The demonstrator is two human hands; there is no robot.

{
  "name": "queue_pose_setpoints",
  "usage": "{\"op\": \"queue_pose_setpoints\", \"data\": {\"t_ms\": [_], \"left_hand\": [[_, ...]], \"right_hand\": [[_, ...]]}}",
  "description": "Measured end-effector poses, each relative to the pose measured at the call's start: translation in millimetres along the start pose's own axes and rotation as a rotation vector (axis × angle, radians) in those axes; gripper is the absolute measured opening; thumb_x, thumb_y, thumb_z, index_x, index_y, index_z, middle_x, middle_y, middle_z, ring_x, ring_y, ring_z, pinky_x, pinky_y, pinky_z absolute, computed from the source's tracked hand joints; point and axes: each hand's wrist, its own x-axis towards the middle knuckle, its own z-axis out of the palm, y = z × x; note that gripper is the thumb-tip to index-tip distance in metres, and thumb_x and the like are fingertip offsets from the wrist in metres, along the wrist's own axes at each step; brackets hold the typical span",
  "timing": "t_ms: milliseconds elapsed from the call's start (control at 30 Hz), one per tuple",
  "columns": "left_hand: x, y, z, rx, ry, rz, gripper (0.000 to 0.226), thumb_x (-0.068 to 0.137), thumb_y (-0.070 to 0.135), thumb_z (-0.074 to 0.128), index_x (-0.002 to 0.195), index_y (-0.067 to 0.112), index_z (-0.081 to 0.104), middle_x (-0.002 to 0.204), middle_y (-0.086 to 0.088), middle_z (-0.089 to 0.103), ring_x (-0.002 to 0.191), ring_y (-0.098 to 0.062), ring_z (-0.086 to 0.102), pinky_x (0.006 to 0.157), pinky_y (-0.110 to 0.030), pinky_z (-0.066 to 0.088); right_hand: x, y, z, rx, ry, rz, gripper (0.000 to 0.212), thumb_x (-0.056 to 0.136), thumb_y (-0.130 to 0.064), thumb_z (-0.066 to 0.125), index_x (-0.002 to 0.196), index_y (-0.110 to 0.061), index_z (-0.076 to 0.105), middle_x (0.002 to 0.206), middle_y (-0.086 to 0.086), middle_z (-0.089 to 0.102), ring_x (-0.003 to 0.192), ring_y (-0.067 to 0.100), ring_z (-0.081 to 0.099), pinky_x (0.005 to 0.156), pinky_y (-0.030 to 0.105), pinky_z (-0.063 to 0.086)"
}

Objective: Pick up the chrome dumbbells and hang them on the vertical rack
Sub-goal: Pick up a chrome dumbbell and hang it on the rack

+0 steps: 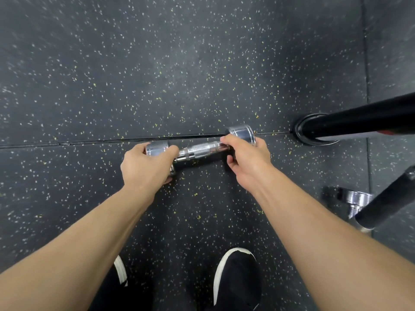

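Observation:
A chrome dumbbell (199,151) lies across the speckled black rubber floor (157,75), its knurled handle showing between my hands. My left hand (146,167) wraps over its left head. My right hand (247,158) grips the right head, fingers curled around the inner end of it. I cannot tell whether the dumbbell rests on the floor or is lifted off it. A second chrome dumbbell (357,199) lies at the right, partly hidden behind a black tube. No vertical rack shows as a whole.
A thick black tube (363,122) with a round base ring (301,133) juts in from the right edge. A second black tube (386,203) slants below it. My black shoes with white soles (238,279) stand at the bottom. A floor seam runs left to right.

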Motion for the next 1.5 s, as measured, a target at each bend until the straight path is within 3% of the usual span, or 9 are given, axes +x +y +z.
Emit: {"op": "queue_pose_setpoints", "data": {"t_ms": [333, 433, 567, 733, 933, 1100, 1300, 1400, 1500], "left_hand": [[-55, 73, -15, -0.185, 0.021, 0.333, 0.080, 0.054, 0.037, 0.080, 0.132, 0.028, 0.066, 0.091, 0.009, 0.074, 0.084, -0.016, 0.076, 0.080, -0.044, 0.065], [-100, 118, -41, -0.243, -0.003, 0.479, 0.068, 0.067, 0.024, 0.080, 0.134, 0.019, 0.066, 0.083, 0.011, 0.073, 0.067, -0.007, 0.070, 0.071, -0.044, 0.067], [-182, 179, -100, -0.323, -0.029, 0.569, 0.056, 0.079, 0.020, 0.079, 0.132, 0.008, 0.067, 0.073, 0.010, 0.064, 0.071, -0.010, 0.060, 0.071, -0.040, 0.066], [-312, 283, -174, -0.438, -0.084, 0.529, 0.016, 0.087, 0.026, 0.075, 0.095, 0.013, 0.079, 0.087, -0.011, 0.069, 0.081, -0.022, 0.068, 0.075, -0.045, 0.066], [-479, 474, -268, -0.604, -0.325, 0.576, 0.027, 0.096, 0.037, 0.065, 0.095, 0.012, 0.078, 0.097, -0.011, 0.079, 0.082, -0.027, 0.077, 0.077, -0.049, 0.065], [-642, 621, -365, -0.701, -0.573, 0.789, 0.042, 0.096, 0.039, 0.054, 0.119, 0.007, 0.068, 0.098, -0.013, 0.079, 0.073, -0.025, 0.077, 0.063, -0.048, 0.064], [-832, 728, -470, -0.653, -0.817, 1.191, 0.016, 0.095, 0.025, 0.060, 0.102, 0.014, 0.069, 0.081, 0.001, 0.078, 0.074, -0.011, 0.075, 0.076, -0.033, 0.065], [-911, 745, -505, -0.609, -0.994, 1.337, 0.016, 0.108, 0.005, 0.042, 0.106, 0.013, 0.056, 0.063, 0.011, 0.072, 0.063, -0.002, 0.071, 0.056, -0.014, 0.054], [-981, 749, -533, -0.645, -1.279, 1.378, 0.024, 0.082, 0.017, 0.069, 0.102, 0.014, 0.056, 0.090, -0.008, 0.057, 0.096, -0.027, 0.058, 0.089, -0.033, 0.052]], "right_hand": [[-62, -60, -26, 0.281, -0.105, -0.201, 0.054, 0.081, -0.020, 0.087, 0.123, -0.022, 0.053, 0.112, 0.006, 0.067, 0.080, 0.014, 0.060, 0.065, 0.025, 0.052], [-124, -97, -38, 0.382, -0.192, -0.342, 0.076, 0.078, -0.019, 0.089, 0.143, -0.016, 0.050, 0.116, 0.004, 0.071, 0.079, 0.007, 0.067, 0.072, 0.024, 0.056], [-239, -156, -61, 0.396, -0.287, -0.512, 0.054, 0.062, -0.022, 0.095, 0.109, -0.019, 0.068, 0.088, -0.008, 0.072, 0.082, 0.003, 0.068, 0.090, 0.029, 0.053], [-424, -253, -88, 0.252, -0.265, -0.764, 0.077, 0.062, -0.014, 0.100, 0.128, -0.010, 0.061, 0.116, 0.004, 0.075, 0.097, 0.009, 0.071, 0.093, 0.027, 0.058], [-662, -412, -125, 0.140, -0.283, -1.177, 0.066, 0.079, 0.004, 0.085, 0.131, -0.017, 0.051, 0.074, -0.029, 0.072, 0.069, -0.014, 0.067, 0.066, 0.004, 0.048], [-870, -499, -163, 0.083, -0.133, -1.662, 0.085, 0.057, -0.018, 0.103, 0.123, -0.024, 0.051, 0.113, -0.014, 0.067, 0.099, 0.000, 0.070, 0.088, 0.019, 0.055], [-1069, -524, -212, -0.046, 0.071, -2.200, 0.088, 0.056, -0.015, 0.103, 0.115, -0.018, 0.038, 0.102, -0.022, 0.051, 0.090, -0.009, 0.058, 0.080, 0.008, 0.046], [-1139, -532, -236, -0.112, 0.150, -2.380, 0.085, 0.059, -0.014, 0.101, 0.116, -0.015, 0.038, 0.106, -0.012, 0.058, 0.095, 0.000, 0.063, 0.083, 0.014, 0.049], [-1196, -532, -261, -0.188, 0.236, -2.483, 0.082, 0.062, -0.014, 0.099, 0.118, -0.008, 0.039, 0.109, 0.004, 0.064, 0.099, 0.010, 0.068, 0.084, 0.025, 0.055]]}}
